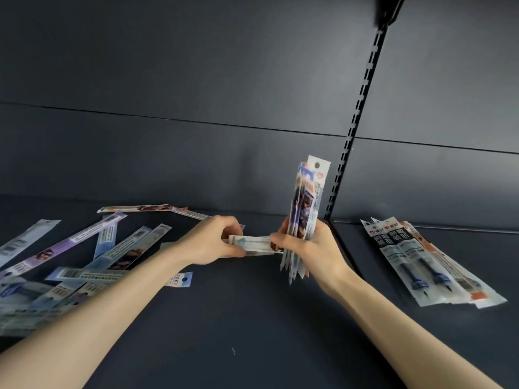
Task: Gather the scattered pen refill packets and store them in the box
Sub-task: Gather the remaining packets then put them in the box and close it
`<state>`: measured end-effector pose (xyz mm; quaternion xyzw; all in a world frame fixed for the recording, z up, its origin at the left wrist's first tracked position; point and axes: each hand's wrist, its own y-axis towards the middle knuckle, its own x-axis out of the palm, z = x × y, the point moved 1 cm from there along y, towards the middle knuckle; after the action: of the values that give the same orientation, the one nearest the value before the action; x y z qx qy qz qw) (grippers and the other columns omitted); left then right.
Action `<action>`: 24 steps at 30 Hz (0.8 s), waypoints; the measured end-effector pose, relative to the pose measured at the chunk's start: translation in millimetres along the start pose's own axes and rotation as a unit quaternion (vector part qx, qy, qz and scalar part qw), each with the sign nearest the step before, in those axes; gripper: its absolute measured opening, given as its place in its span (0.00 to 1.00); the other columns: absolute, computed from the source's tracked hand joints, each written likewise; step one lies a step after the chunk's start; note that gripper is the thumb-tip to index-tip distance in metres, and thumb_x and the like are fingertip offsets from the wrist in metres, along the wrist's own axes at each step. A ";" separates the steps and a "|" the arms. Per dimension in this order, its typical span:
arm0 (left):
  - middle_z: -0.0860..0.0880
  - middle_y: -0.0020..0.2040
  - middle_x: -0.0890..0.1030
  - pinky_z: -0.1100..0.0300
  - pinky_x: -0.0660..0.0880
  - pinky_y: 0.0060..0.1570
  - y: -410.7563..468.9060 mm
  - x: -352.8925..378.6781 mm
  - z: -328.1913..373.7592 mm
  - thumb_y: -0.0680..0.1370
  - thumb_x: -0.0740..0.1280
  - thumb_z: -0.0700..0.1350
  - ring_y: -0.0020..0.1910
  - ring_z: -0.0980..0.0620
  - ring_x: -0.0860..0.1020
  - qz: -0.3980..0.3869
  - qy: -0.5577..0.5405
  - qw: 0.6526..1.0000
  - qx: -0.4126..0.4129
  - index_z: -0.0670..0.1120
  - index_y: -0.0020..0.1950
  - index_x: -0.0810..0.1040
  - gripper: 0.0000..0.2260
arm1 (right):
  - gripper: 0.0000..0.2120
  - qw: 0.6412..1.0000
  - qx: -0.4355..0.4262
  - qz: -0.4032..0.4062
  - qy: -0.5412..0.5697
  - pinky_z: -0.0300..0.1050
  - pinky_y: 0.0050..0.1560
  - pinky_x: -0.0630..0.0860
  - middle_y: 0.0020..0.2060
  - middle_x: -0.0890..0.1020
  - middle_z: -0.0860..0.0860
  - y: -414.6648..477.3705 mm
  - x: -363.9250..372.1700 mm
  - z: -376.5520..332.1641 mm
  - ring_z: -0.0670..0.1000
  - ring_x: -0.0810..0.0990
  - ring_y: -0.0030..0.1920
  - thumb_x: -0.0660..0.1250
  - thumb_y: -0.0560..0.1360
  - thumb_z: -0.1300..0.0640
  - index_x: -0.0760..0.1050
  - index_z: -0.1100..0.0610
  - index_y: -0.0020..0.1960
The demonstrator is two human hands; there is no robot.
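An upright bundle of pen refill packets is held by the right hand, fingers clamped round it, above a dark shelf. The left hand pinches one more packet against the bundle. Many scattered packets remain at left, and a fanned pile lies at right. No box is visible, so gathering seems partway and storing has not begun.

shop display shelving, dark metal shelf, slotted upright rail, packaged pen refills laid out
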<state>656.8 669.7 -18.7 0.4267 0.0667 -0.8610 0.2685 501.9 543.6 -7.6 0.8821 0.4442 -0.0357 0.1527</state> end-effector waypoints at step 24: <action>0.49 0.42 0.86 0.67 0.78 0.46 -27.7 -11.2 52.1 0.67 0.75 0.33 0.42 0.55 0.83 0.009 -0.280 0.960 0.006 0.45 0.47 0.83 0.12 | 0.01 0.920 0.031 0.138 0.365 0.50 0.45 0.80 0.40 0.84 0.54 -2.4 -11.0 -28.0 0.52 0.84 0.42 0.67 0.75 0.61 0.76 0.58 0.47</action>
<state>611.4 679.8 19.4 0.1708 -0.0198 -0.9440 0.2815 491.3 544.8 20.6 0.8906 0.3421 0.2964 -0.0444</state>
